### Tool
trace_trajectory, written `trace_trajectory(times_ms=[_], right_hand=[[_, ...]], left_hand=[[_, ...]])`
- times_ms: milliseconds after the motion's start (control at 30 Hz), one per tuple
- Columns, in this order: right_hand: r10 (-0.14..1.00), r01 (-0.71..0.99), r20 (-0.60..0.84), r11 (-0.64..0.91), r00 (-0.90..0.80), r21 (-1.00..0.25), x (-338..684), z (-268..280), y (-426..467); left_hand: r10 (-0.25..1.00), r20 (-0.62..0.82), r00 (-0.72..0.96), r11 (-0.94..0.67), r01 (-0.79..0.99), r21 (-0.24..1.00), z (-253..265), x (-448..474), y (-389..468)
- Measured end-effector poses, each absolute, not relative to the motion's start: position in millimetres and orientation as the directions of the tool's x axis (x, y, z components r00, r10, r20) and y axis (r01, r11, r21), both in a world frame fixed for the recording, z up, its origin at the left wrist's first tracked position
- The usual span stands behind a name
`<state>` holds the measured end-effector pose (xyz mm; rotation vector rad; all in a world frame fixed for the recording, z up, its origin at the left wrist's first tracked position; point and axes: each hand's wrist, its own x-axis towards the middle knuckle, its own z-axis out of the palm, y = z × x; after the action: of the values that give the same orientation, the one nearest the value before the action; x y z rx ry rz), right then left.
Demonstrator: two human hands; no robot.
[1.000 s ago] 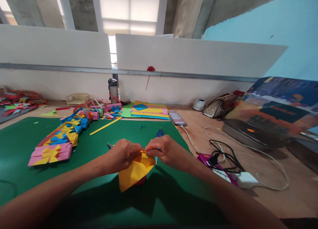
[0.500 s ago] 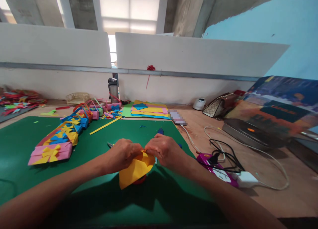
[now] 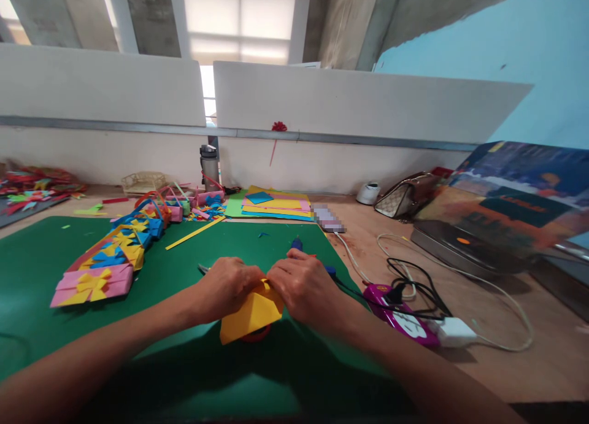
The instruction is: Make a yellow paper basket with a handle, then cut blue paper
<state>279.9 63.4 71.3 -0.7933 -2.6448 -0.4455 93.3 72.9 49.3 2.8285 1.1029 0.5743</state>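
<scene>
Yellow paper is pinched at its far edge by left hand and right hand, its body slanting nearward and leftward from both grips.

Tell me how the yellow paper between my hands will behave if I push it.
The yellow paper is probably light, since it looks like a thin sheet. It may hold shape along its visible folds. Its broad, ungripped part could bend easily.

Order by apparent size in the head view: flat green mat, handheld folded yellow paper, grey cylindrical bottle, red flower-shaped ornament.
1. Green mat
2. Yellow paper, partly covered
3. Grey bottle
4. Red ornament
</scene>
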Motion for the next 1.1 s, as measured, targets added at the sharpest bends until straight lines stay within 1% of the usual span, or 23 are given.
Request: trace_trajectory(times_ms=[133,267,400,733,967,1100], right_hand=[[0.416,0.544,0.424,0.802,-0.805,0.246,280.5,69.2,65.9],[0.346,0.506,0.44,0.8,-0.829,0.323,280.9,69.1,64.8],[0.329,0.487,0.415,0.793,-0.848,0.367,281.1,71.5,62.9],[0.311,0.46,0.384,0.794,-0.869,0.398,281.6,75.8,60.3],[0.316,0.453,0.364,0.799,-0.876,0.396,282.2,75.7,61.6],[0.323,0.468,0.378,0.787,-0.867,0.401,282.0,74.3,61.7]], left_hand=[[0.62,0.357,0.698,-0.775,0.617,0.14,47.8,93.0,73.2],[0.588,0.385,0.712,-0.786,0.616,0.06,46.7,92.7,73.3],[0.54,0.399,0.741,-0.811,0.586,0.01,46.5,92.8,73.6],[0.51,0.388,0.768,-0.837,0.547,0.018,51.4,91.1,73.0],[0.535,0.37,0.76,-0.828,0.558,0.052,55.5,91.2,71.3],[0.549,0.347,0.76,-0.823,0.564,0.067,56.6,91.7,70.9]])
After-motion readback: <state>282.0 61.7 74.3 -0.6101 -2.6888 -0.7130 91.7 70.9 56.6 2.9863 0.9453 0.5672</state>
